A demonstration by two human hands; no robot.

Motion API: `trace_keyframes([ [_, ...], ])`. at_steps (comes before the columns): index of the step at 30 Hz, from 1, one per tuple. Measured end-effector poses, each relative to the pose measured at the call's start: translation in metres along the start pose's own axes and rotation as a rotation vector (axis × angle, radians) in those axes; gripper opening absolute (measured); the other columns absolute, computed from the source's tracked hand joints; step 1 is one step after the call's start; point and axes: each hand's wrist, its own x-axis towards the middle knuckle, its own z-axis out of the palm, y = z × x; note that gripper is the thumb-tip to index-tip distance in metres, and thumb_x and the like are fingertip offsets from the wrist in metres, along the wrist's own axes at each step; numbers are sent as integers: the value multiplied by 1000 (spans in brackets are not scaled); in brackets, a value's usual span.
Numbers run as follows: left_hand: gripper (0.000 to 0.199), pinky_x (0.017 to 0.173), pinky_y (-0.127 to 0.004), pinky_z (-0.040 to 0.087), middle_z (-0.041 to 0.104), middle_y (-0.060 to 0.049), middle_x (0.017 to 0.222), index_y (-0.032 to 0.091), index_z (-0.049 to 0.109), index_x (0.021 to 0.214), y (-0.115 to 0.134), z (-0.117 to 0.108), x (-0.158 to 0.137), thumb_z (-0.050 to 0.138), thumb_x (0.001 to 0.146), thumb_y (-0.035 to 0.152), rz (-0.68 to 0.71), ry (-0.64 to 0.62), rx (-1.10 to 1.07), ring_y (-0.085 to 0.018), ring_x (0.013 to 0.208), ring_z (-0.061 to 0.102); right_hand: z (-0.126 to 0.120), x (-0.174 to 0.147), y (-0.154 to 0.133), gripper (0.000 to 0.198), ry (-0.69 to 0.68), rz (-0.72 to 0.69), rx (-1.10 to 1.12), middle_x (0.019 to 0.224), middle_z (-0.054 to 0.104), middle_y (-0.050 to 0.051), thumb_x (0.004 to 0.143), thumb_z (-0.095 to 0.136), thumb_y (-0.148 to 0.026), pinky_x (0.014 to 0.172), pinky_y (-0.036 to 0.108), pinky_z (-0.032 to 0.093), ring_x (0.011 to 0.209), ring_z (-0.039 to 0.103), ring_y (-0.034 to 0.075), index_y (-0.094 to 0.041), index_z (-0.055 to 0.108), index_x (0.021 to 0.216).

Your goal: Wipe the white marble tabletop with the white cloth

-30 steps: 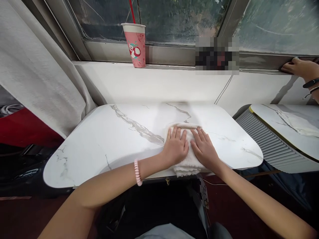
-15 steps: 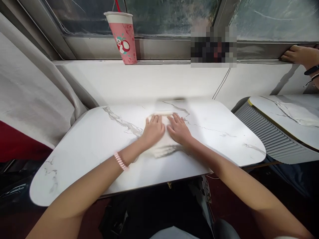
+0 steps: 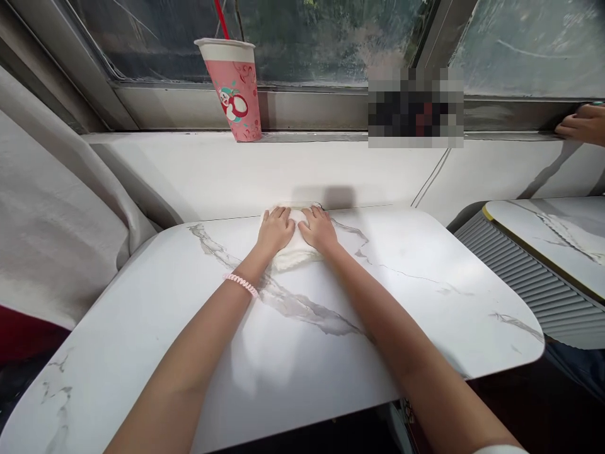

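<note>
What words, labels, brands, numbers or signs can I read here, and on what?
None can be read.
Pink cup: cartoon and swirls, no legible lettering.
Pixelated patch by the window: too blurred.
Small marks below the near edge of the table: too small.
White cloth under the left hand and right hand: no visible text.

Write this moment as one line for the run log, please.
left hand: on cloth | right hand: on cloth | cloth: on table, at far edge | cup: by window
</note>
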Motion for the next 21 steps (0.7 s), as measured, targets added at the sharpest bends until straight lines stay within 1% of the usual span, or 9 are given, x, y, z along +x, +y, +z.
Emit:
trace_keyframes([
  [2, 49, 121, -49, 28, 57, -15, 145, 10, 56, 136, -5, 1, 9, 32, 95, 20, 15, 2, 4, -26, 140, 46, 3, 10, 0, 47, 16, 6, -9, 155, 42, 15, 98, 38, -26, 124, 46, 21, 148, 31, 27, -14, 50, 142],
  [5, 48, 120, -46, 29, 61, -15, 140, 11, 58, 134, -11, 3, 16, 32, 94, 20, 35, 13, 12, -25, 132, 52, 7, 19, 0, 43, 41, 6, -29, 147, 50, 15, 97, 39, -25, 122, 45, 26, 141, 38, 28, -15, 55, 135],
  [8, 48, 120, -46, 28, 61, -15, 140, 10, 57, 135, -13, 5, 16, 33, 95, 20, 38, 25, 13, -26, 133, 51, 9, 20, 1, 42, 57, 4, -35, 145, 52, 15, 97, 39, -26, 120, 45, 28, 139, 41, 28, -15, 56, 134],
  [10, 49, 121, -46, 27, 58, -15, 143, 10, 55, 138, -11, 5, 13, 31, 97, 21, 20, 23, 8, -26, 137, 48, 10, 18, 1, 43, 65, 1, -31, 148, 50, 15, 98, 38, -24, 120, 44, 28, 141, 39, 27, -15, 55, 136],
  [13, 50, 123, -47, 25, 54, -15, 149, 8, 52, 141, -7, 3, 5, 29, 98, 21, -18, 3, 5, -26, 141, 44, 10, 10, 0, 47, 66, 9, -19, 154, 44, 14, 98, 37, -23, 120, 43, 28, 146, 34, 27, -14, 52, 142],
  [16, 50, 123, -48, 25, 52, -16, 150, 7, 51, 142, -2, -2, -7, 30, 98, 21, -24, -3, 21, -27, 142, 43, 9, -2, -4, 49, 61, 20, -10, 158, 40, 14, 99, 37, -23, 121, 44, 27, 149, 30, 27, -14, 49, 145],
  [21, 50, 122, -50, 26, 52, -16, 150, 7, 52, 142, 5, -11, -43, 30, 98, 21, -25, 14, 44, -28, 143, 44, 1, -37, -15, 51, 15, 12, 7, 160, 36, 13, 99, 36, -26, 123, 45, 23, 151, 28, 26, -15, 47, 148],
])
